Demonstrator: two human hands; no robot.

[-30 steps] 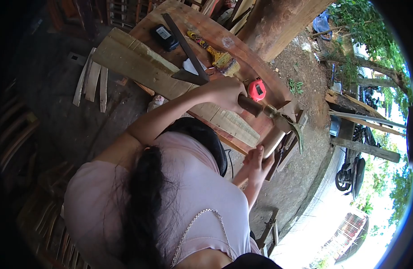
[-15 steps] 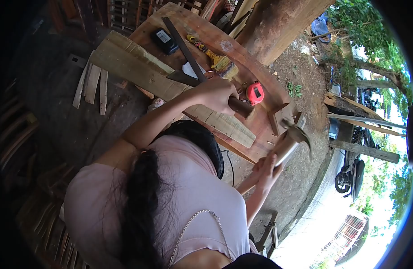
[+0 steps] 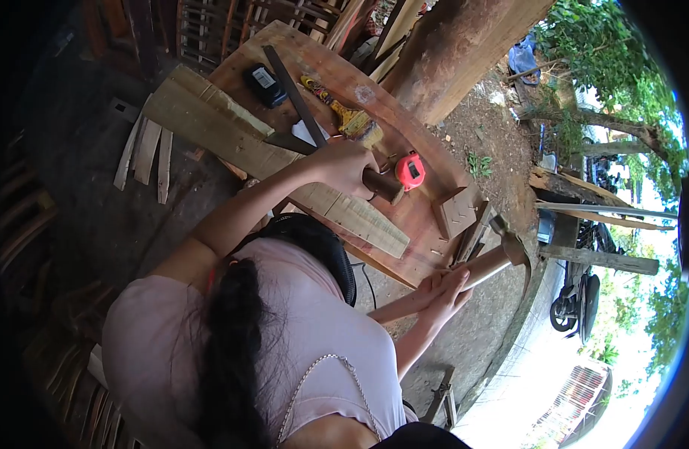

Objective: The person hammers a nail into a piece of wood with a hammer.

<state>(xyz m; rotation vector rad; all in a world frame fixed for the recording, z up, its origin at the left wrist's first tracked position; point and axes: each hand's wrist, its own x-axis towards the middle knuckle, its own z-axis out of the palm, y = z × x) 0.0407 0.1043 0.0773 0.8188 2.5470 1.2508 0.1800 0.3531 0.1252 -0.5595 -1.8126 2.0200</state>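
My left hand [image 3: 347, 169] is closed around a tool with a brown wooden handle [image 3: 382, 186]. A dark flat blade [image 3: 292, 142] comes out on the other side of the fist, over a wooden board [image 3: 344, 218]. My right hand [image 3: 443, 293] grips a claw hammer [image 3: 485, 266] by its light wooden handle, with the metal head raised off the table's right corner. Beside the left hand lie a red tape measure [image 3: 410, 170], a yellow-handled paintbrush [image 3: 355, 123] and a long dark bar [image 3: 293, 93]. Near the hammer sits a wooden piece with nails [image 3: 459, 211].
The wooden table [image 3: 243, 63] also bears a black device with a label [image 3: 265, 84]. A thick tree trunk [image 3: 464, 56] rises at its far edge. Thin wood strips [image 3: 146, 153] lie to the left. A motorcycle [image 3: 576, 303] stands beyond on the right.
My right hand has carried the hammer to the right, away from the nailed wooden piece. The left hand keeps its grip at the same place on the table. The view has shifted slightly.
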